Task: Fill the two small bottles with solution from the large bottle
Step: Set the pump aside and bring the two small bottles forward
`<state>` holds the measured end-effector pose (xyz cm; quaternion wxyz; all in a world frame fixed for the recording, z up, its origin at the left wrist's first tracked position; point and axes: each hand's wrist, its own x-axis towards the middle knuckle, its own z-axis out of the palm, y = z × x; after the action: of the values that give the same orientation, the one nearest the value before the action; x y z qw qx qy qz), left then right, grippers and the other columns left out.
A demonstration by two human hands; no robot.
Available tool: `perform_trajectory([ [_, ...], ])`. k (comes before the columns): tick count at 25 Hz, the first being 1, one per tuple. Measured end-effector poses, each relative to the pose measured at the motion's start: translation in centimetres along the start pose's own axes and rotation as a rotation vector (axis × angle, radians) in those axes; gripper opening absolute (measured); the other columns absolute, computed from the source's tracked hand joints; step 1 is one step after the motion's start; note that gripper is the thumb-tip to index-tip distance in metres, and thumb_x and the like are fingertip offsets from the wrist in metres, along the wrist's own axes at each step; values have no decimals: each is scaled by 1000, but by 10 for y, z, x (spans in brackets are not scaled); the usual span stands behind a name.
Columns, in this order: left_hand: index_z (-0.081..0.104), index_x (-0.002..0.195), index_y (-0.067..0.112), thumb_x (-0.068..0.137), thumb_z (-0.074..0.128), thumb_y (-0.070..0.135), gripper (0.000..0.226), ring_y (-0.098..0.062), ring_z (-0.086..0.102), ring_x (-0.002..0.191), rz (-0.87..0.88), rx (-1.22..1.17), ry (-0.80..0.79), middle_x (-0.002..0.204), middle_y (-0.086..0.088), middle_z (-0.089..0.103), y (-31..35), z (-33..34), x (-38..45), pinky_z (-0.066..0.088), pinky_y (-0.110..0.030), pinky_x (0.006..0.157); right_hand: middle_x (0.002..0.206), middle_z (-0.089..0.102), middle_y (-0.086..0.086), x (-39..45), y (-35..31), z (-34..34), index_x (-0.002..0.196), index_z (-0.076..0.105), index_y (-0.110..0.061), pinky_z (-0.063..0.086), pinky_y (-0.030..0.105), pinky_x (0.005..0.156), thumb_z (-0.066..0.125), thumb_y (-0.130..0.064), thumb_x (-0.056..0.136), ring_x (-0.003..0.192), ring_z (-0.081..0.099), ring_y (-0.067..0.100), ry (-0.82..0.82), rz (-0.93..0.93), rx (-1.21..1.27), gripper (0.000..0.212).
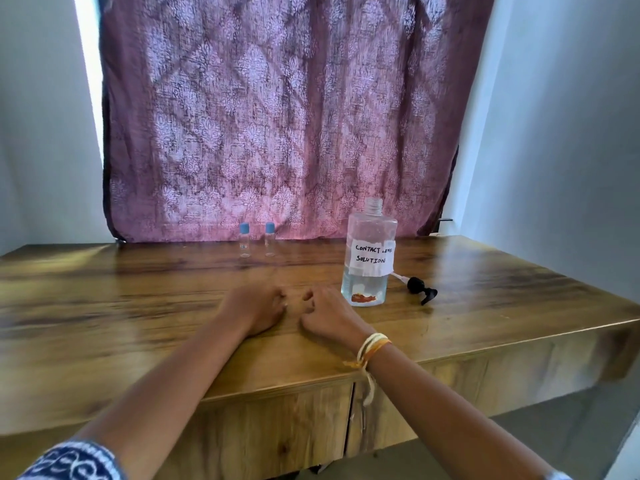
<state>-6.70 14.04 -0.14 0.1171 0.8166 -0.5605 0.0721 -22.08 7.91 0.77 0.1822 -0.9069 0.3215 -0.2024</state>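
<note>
A large clear bottle (367,258) with a paper label reading "contact lens solution" stands uncapped on the wooden table (138,296), holding a little clear liquid. Two small clear bottles with blue caps, the left one (244,241) and the right one (269,240), stand side by side at the table's back. My left hand (255,311) and my right hand (329,317) rest on the table near its middle, fingers curled under, holding nothing. My right hand lies just left of the large bottle.
A black pump top (420,288) with its tube lies on the table right of the large bottle. A patterned pink curtain (277,116) hangs behind the table. Cabinet doors (284,424) are below the front edge.
</note>
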Motion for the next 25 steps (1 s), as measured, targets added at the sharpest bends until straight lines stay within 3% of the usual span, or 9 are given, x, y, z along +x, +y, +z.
perform_trajectory([
  [5,51,136,15,90,56,43,53,-28,48,130,-289,-218,-49,143,-10,51,-36,-2,29,39,-33,105,104,69,19,62,-22,9,106,63,6,52,40,83,61,-6,77,100,63,32,-67,92,205,32],
  [8,50,135,11,85,66,33,58,-29,53,125,-357,-389,40,136,-13,56,-50,1,51,41,-34,102,103,68,9,99,-24,25,93,61,-7,49,30,79,68,-10,78,98,62,23,17,176,393,16],
  [11,54,126,3,82,69,17,49,-33,57,117,-365,-576,257,126,-19,62,-56,4,72,44,-36,95,111,64,6,141,-22,41,101,57,-15,45,24,81,73,-11,75,105,60,21,103,225,515,31],
  [14,54,122,-5,84,68,10,44,-40,54,116,-406,-650,368,122,-26,60,-65,6,101,42,-39,92,108,67,2,212,-4,76,107,62,-12,52,29,84,79,-37,61,101,63,21,158,215,461,55],
  [16,42,136,-2,80,74,17,67,-39,49,124,-440,-721,383,132,-24,54,-81,15,129,40,-41,100,121,62,9,262,11,102,119,56,-12,46,27,85,69,-46,58,112,56,26,120,228,370,71],
  [18,29,145,2,77,77,23,85,-36,47,128,-478,-794,393,139,-22,49,-96,24,153,41,-44,105,127,55,13,281,7,107,128,48,-6,46,31,92,68,-43,62,118,51,30,114,233,404,78],
  [21,41,138,2,80,73,18,68,-32,57,116,-495,-771,405,123,-18,62,-113,39,182,45,-35,97,124,57,17,282,-12,94,127,44,-1,50,36,92,74,-33,74,115,56,34,157,211,420,69],
  [25,60,115,6,83,67,12,33,-26,63,103,-438,-682,393,110,-13,68,-124,53,198,41,-24,82,118,62,15,296,-2,96,116,55,-4,43,29,86,67,-11,80,114,57,30,133,213,404,38],
])
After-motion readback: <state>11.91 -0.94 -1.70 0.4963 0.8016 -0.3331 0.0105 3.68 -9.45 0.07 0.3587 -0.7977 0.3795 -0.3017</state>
